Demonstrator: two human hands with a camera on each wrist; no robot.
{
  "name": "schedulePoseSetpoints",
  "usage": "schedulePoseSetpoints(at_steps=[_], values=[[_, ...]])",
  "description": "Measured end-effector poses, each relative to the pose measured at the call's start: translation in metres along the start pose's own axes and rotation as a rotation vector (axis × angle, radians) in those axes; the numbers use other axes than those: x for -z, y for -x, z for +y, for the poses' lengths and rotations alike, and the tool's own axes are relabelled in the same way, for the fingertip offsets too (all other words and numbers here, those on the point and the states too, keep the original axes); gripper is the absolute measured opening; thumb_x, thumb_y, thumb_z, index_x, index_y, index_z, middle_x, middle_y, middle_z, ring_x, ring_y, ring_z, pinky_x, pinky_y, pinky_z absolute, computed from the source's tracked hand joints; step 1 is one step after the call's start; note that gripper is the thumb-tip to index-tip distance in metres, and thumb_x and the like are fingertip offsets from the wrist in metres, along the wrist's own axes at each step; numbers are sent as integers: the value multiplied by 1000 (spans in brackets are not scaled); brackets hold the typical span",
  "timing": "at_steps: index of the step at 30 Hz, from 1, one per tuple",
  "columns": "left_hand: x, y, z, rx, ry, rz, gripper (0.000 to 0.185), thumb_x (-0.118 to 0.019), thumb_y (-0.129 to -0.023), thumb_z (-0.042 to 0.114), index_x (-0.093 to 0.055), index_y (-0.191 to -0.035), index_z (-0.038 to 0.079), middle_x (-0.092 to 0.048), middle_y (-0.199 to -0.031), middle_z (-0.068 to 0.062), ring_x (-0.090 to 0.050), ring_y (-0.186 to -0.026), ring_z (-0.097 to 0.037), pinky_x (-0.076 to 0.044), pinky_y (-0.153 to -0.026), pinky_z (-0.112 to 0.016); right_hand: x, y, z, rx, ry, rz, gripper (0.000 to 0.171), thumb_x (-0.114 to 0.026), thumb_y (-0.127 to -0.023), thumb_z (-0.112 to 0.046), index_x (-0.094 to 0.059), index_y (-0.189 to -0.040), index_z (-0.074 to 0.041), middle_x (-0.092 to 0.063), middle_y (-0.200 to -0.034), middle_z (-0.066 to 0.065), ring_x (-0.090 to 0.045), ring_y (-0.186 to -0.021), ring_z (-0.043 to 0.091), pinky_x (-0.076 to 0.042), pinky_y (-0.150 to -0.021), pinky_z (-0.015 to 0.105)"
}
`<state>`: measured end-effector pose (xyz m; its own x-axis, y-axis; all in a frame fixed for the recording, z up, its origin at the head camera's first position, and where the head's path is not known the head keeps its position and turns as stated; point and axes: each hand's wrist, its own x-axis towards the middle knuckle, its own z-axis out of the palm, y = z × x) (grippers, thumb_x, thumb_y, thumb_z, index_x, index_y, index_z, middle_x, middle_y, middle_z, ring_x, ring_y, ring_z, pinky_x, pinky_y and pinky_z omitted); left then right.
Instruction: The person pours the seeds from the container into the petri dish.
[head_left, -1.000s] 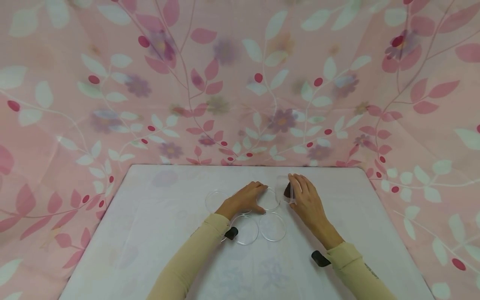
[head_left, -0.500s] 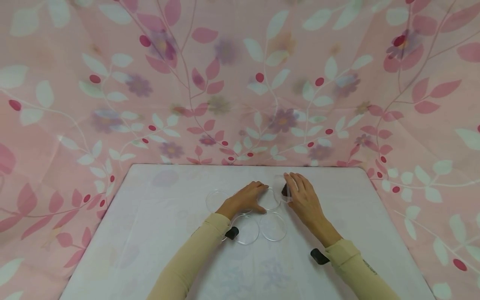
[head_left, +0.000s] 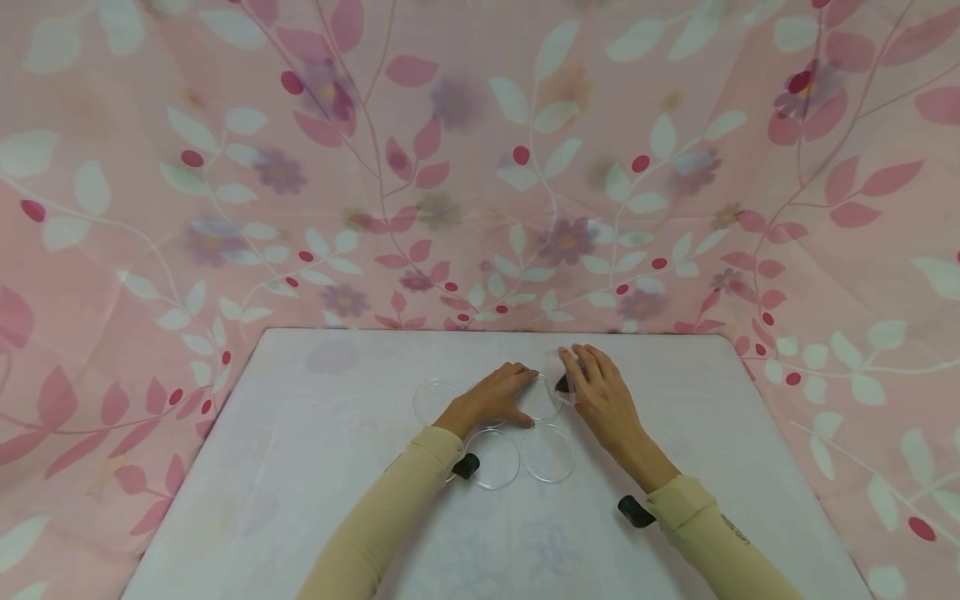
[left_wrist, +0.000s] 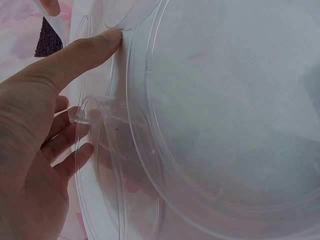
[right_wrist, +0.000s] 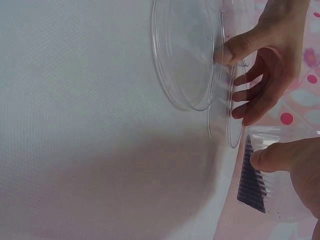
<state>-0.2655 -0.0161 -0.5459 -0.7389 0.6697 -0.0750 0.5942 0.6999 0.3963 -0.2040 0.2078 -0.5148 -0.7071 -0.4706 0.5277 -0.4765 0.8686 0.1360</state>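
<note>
Right now the person's right hand (head_left: 603, 392) has its grip closed around a small clear plastic cup (right_wrist: 272, 175), the thumb pressed on the cup's wall and the fingers curled over it. Inside the cup, against the thumb side of that grip, sits a dark brown ridged piece (right_wrist: 251, 177). The cup is tipped, its mouth turned toward the left hand and lying just beside the rim of the round clear plastic dish (head_left: 538, 398) between the two hands.

The left hand (head_left: 491, 398) holds nothing fast: its fingers lie fairly straight and relaxed, spread over that same dish, with the thumb tip touching the dish's edge and the other fingertips resting at its far rim. In the left wrist view, a second clear dish wall overlaps just under the thumb.

Nearer the person than both grips, two more round clear dishes (head_left: 491, 459) lie side by side, the one (head_left: 547, 453) below the right hand's grip touching its neighbour. Another clear dish (head_left: 433, 401) lies outward of the left hand, close to the wrist. All rest on the white cloth-covered counter (head_left: 315, 467).
</note>
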Motion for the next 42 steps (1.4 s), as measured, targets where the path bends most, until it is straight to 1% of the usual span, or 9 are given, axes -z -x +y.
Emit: schedulePoseSetpoints(at_steps=[5,9,12,20,27,30,35,39,42], values=[[-1,-1,0,4,-9,-2,89,-83,-73,50,-44,-147,16,-50,-142,0,-47,-129,-16,-39,-113,-32,-2,-1,-2,5,6,12,96,-89,-63,-3,-43,-147,-7,-50,-140,21,-45,-131,37,-43,-107,47],[1,0,2,7,-9,-6,89,-83,-74,48,-45,-147,16,-51,-142,-1,-47,-130,-17,-39,-114,-32,-2,-2,-3,11,19,28,85,-82,-70,1,-45,-146,-7,-51,-139,21,-46,-131,37,-44,-106,47],[4,1,5,7,-8,-8,89,-84,-74,47,-45,-147,15,-51,-142,-1,-47,-130,-17,-39,-114,-32,-2,-2,-3,15,22,27,81,-79,-74,2,-45,-146,-7,-51,-140,21,-45,-131,37,-44,-107,47],[6,3,7,2,-15,1,89,-84,-73,47,-45,-146,13,-52,-142,-2,-48,-129,-18,-39,-113,-32,-3,-1,-5,10,31,7,82,-80,-75,-1,-42,-148,-7,-50,-141,22,-45,-132,38,-42,-108,47],[5,3,6,2,-17,0,90,-84,-73,47,-45,-147,14,-52,-141,-1,-49,-127,-17,-41,-111,-32,-3,1,-6,11,37,19,75,-75,-80,-1,-43,-147,-7,-51,-141,22,-46,-132,38,-43,-107,48],[4,3,5,2,-18,-2,90,-84,-73,47,-44,-147,14,-52,-141,-1,-49,-128,-17,-41,-111,-32,-4,1,-6,6,32,15,75,-74,-80,0,-42,-148,-7,-50,-141,21,-45,-132,38,-43,-108,48],[4,2,5,7,-14,-9,90,-84,-74,47,-43,-148,15,-51,-142,-1,-48,-129,-17,-41,-112,-33,-4,2,-5,-1,24,22,81,-77,-74,2,-43,-147,-7,-49,-142,21,-45,-132,38,-43,-107,48],[4,2,6,11,-5,-11,90,-84,-74,46,-44,-148,15,-51,-142,-2,-48,-129,-18,-41,-112,-33,-3,3,-5,-9,15,26,83,-77,-72,3,-43,-147,-7,-50,-142,21,-45,-132,38,-43,-107,48],[4,3,6,11,-4,-9,90,-84,-73,47,-44,-148,15,-51,-142,-2,-48,-129,-18,-41,-112,-34,-3,4,-4,-14,5,35,86,-79,-69,3,-43,-146,-7,-50,-141,21,-45,-132,38,-43,-107,48]])
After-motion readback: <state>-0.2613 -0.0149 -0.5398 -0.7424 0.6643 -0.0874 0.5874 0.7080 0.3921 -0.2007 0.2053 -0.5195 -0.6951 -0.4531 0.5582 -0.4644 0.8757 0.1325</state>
